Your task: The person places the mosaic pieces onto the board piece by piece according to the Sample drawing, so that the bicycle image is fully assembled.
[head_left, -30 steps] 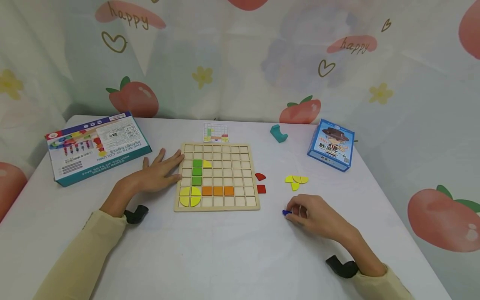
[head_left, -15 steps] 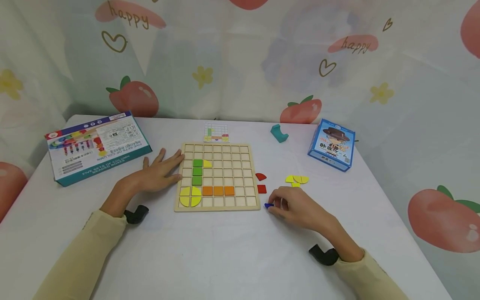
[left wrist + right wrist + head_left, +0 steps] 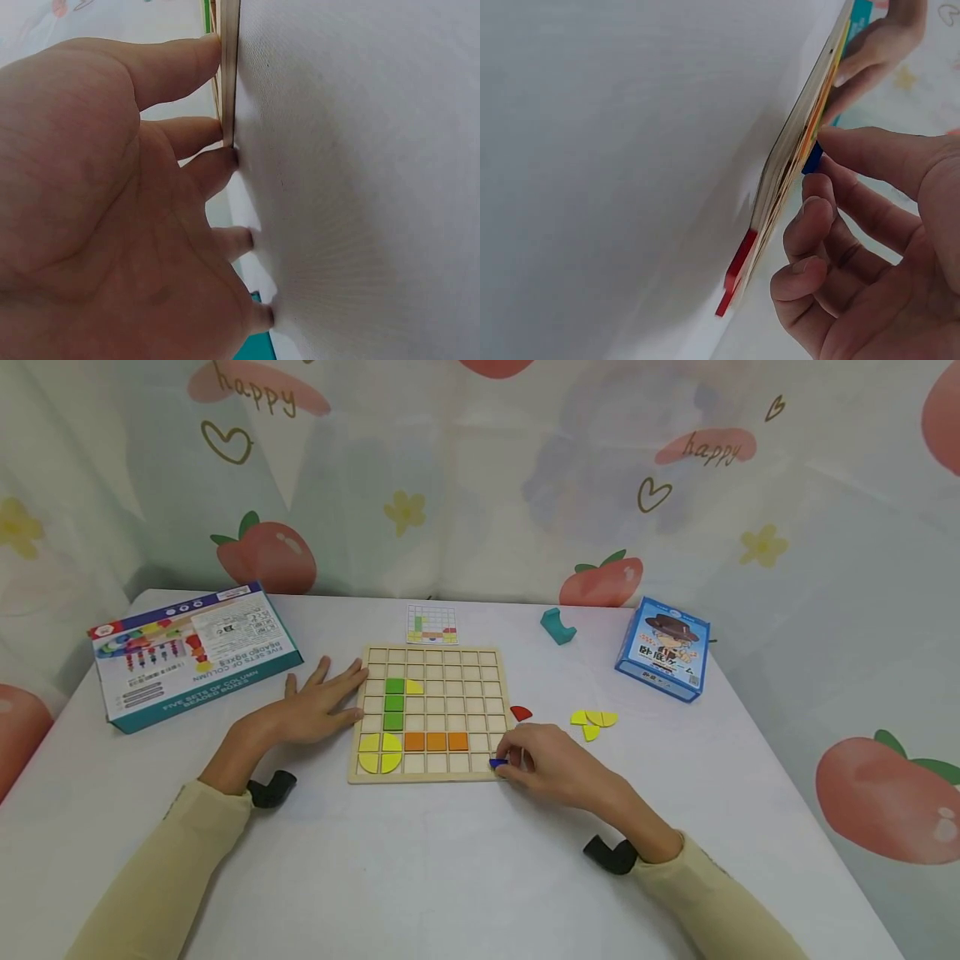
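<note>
My right hand pinches a small dark blue piece between thumb and forefinger, over the lower right corner of the wooden grid board. In the right wrist view the blue piece sticks out past the thumb tip, its outline partly covered. With fingers spread, my left hand rests on the table and touches the board's left edge. On the board lie green squares, a row of orange squares, a yellow circle of quarter pieces and one yellow quarter.
A red quarter piece lies right of the board, and yellow pieces farther right. Behind the board is a pattern card. A teal curved piece, a blue box and a long box stand around.
My right hand has carried the blue piece leftward from the table to the board's lower right corner, now covering the red square. My left hand has stayed in place.
</note>
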The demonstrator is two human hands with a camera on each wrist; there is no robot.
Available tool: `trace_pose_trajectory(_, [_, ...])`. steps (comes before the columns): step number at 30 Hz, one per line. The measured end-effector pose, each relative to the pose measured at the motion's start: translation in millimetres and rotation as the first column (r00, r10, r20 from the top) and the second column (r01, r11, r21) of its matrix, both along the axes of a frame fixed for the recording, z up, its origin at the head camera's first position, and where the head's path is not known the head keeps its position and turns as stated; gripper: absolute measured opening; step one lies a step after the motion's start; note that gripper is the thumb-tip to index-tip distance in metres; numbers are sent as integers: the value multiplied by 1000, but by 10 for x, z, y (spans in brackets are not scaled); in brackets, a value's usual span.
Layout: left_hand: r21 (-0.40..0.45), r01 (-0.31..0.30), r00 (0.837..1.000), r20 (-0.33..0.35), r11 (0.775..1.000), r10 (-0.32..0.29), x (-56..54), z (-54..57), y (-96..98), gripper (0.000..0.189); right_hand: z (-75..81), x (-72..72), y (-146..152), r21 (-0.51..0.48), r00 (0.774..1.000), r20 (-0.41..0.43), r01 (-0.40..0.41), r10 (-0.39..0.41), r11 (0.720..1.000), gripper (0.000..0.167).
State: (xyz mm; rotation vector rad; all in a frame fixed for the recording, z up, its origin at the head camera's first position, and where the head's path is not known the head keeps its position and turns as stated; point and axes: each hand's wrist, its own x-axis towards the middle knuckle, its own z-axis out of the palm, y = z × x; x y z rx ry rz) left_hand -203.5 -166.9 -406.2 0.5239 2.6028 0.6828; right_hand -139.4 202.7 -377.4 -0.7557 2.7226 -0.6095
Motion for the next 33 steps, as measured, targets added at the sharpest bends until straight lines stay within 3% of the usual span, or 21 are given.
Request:
trace_pose_trajectory(17, [6,-3,1000,1,1000,3,15,23,-1,74,-32,-68,-510,-10,994,-73,-77,76,997,7])
trace_pose_trajectory(23, [-1,-4,1000,-4,1000,4,-1,12,4,75,-56,-80,-628,-2,997,-27,-76,75,997,11])
trace_pose_trajectory(33, [1,-7,1000,-3,1000,7,18,38,3,75,-65,-86,-723,32,995,-32,-88,89,996,14])
